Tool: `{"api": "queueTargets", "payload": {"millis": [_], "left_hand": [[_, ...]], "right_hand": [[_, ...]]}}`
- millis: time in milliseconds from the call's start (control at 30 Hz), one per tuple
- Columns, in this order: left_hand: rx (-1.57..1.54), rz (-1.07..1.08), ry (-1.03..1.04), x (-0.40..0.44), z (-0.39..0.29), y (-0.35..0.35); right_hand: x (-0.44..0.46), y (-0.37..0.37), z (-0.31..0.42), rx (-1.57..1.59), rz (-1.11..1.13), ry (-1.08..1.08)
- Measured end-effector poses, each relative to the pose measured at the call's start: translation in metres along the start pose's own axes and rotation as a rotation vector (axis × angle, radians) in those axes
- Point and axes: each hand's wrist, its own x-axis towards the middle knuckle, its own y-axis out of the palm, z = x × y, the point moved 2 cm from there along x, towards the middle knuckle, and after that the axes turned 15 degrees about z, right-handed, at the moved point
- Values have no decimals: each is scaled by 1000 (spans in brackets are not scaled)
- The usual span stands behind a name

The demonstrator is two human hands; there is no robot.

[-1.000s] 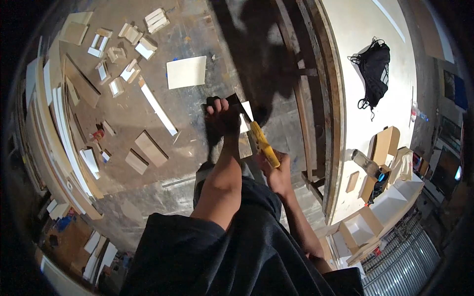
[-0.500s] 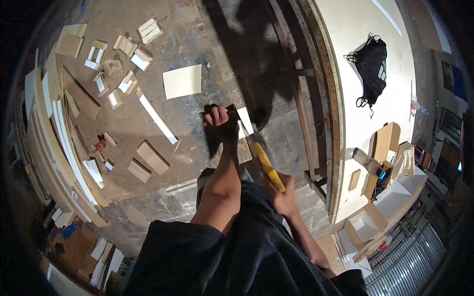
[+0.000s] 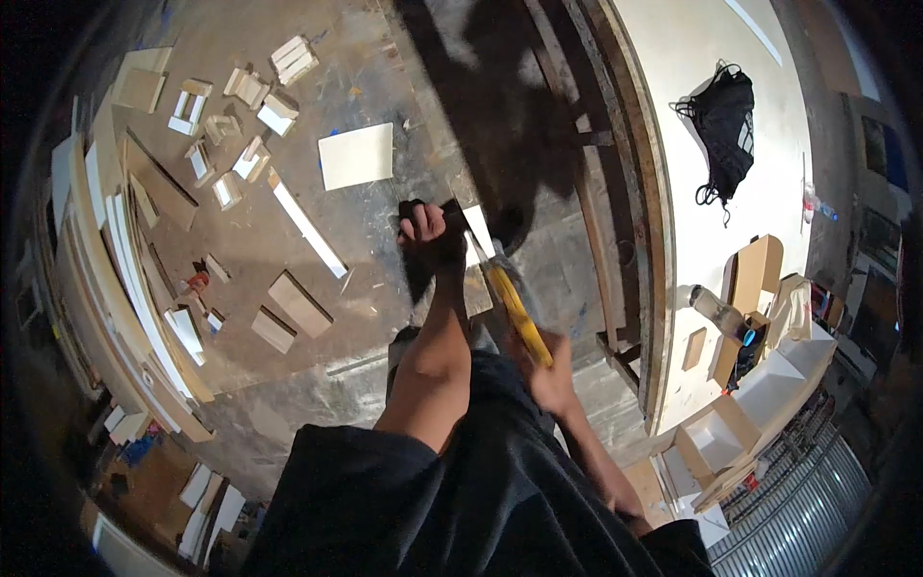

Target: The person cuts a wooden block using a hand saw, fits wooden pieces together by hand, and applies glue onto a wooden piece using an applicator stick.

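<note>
My right hand (image 3: 548,383) is wrapped round the yellow handle of what looks like a hand saw (image 3: 516,310), close to my body. Its thin end points up and left, against a narrow white-faced board (image 3: 477,231). Just left of that board is my left hand (image 3: 423,225), its fingers curled into a closed grip. Deep shadow hides what lies under them. A pale rectangular panel (image 3: 357,158) lies flat on the floor beyond my left hand.
Several small wooden assemblies (image 3: 247,88) are scattered at the upper left, near a long white strip (image 3: 306,223). Long boards (image 3: 125,260) line the left side. To the right a white-topped table (image 3: 687,58) holds a black bag (image 3: 723,135), a bottle (image 3: 713,310) and cardboard pieces.
The saw and my right hand have shifted very slightly. My left hand stays in the same place, and the view has moved only a little.
</note>
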Motion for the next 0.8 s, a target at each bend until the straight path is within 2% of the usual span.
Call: {"api": "queueTargets", "payload": {"millis": [33, 67, 100, 133, 167, 200, 267, 300, 333, 400, 433, 467, 500, 533, 567, 600, 667, 700, 800], "left_hand": [[-18, -52, -50, 1, 2, 1], [-36, -92, -100, -5, 5, 2], [-50, -19, -100, -7, -1, -10], [-52, -21, -97, -3, 3, 9], [-17, 7, -59, 5, 11, 36], [0, 32, -42, 0, 11, 39], [41, 5, 14, -7, 16, 42], [68, -48, 55, -1, 18, 34], [68, -44, 54, 2, 12, 23], [-49, -93, -93, -5, -1, -5], [4, -104, -140, -3, -2, 2], [7, -118, -138, 5, 6, 11], [55, -46, -28, 6, 17, 25], [96, 44, 85, 2, 10, -1], [25, -100, 128, -3, -3, -32], [19, -112, 137, 0, -8, -25], [-111, -106, -92, -1, 3, -1], [-76, -118, -71, -5, 3, -6], [-2, -125, -85, -5, 5, -7]], "right_hand": [[-17, -5, 12, -130, 53, -13], [-16, -2, 10, -128, 64, -1], [-14, 0, 5, -99, 31, -16], [-4, 0, 0, -73, -8, -49], [19, 3, -8, -1, 25, 49], [24, 5, -6, -1, 27, 55], [30, 6, 3, -74, -192, -1], [16, -1, -3, -14, -12, -11], [0, -7, 0, -14, -11, -7], [-31, -11, 10, 104, 93, 163], [-15, -3, -3, 61, 10, 0], [9, 0, -13, 63, 12, -14], [34, 0, -16, 3, -24, 45], [39, 0, -16, -61, -64, 121], [34, 1, -9, -171, -97, 10], [25, -5, 5, -171, -109, 0], [-9, -8, 23, -78, 97, 31], [-19, -7, 21, 125, 41, 54], [21, 1, -16, -25, 73, 105]]}}
